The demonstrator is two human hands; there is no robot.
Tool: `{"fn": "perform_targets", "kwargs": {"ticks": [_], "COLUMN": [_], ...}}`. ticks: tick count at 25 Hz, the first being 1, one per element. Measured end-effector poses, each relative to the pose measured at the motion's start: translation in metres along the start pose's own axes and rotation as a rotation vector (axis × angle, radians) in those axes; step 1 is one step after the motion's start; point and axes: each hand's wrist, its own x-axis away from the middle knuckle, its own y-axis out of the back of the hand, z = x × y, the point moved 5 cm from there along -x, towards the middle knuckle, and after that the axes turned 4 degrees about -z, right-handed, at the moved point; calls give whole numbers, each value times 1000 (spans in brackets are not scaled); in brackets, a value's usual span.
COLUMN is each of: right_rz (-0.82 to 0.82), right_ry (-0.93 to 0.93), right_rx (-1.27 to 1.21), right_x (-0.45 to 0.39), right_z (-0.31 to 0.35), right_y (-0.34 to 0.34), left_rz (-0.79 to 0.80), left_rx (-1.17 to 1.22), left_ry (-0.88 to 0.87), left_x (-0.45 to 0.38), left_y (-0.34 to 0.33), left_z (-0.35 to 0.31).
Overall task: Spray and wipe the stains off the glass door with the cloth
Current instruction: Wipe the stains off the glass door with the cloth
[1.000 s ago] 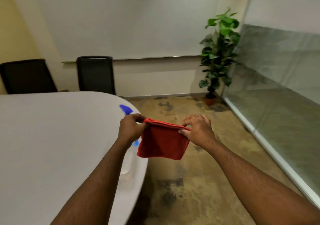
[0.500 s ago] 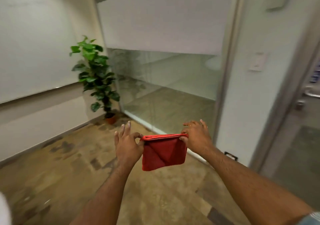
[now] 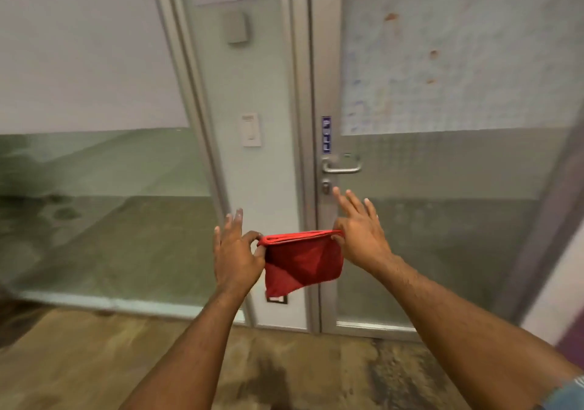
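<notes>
**Two hands stretching a red cloth before the glass door**

Two hands are holding a folded red cloth (image 3: 303,259) taut between them, its top edge running level and its lower part hanging in a loose point toward the left. The left hand (image 3: 235,251) is pinching the cloth's left corner between thumb and forefinger, its other fingers standing straight up and spread. The right hand (image 3: 358,232) is pinching the right corner the same way, its free fingers fanning upward toward the door. Both forearms are reaching forward from the bottom of the view, slightly converging, elbows out of sight.

Just behind the cloth, the glass door (image 3: 442,172) is standing closed in a metal frame, frosted in its upper part, with several reddish stains (image 3: 433,54) showing high on the pane. A metal lever handle (image 3: 343,164) is sitting above the right hand's fingertips, with a keyhole beneath it. Left of the door frame, a white wall switch (image 3: 251,130) is hanging on a narrow panel, and a glass partition (image 3: 94,204) is filling the left side above the mottled brown floor (image 3: 284,371).
</notes>
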Motion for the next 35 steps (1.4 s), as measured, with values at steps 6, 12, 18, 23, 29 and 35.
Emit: {"fn": "perform_targets", "kwargs": {"ticks": [6,12,18,23,29,35], "right_rz": [-127,-228,-558,-851,-939,-1004], "right_ry": [-236,-383,-490,-508,-444,-329], "right_rx": [26,170,293,384,415,545], "right_x": [-6,-44,-95,-126,-167,-229], "right_z": [-141,-257,-329,-387,-501,-592], "right_y": [34,73,150,211,276,361], "left_rz": [59,35,-115,-128,-337,-598], "left_rx": [211,328,551,689,639,458], "left_ry": [-164,-349,-328,-220,-418,-578], "left_x": [-88,-180,-273,-328,-389,-459], "left_y": [-93,-156,-155,-154,-149,-140], "left_z": [-116,-224,-328,-415,-534,-653]}}
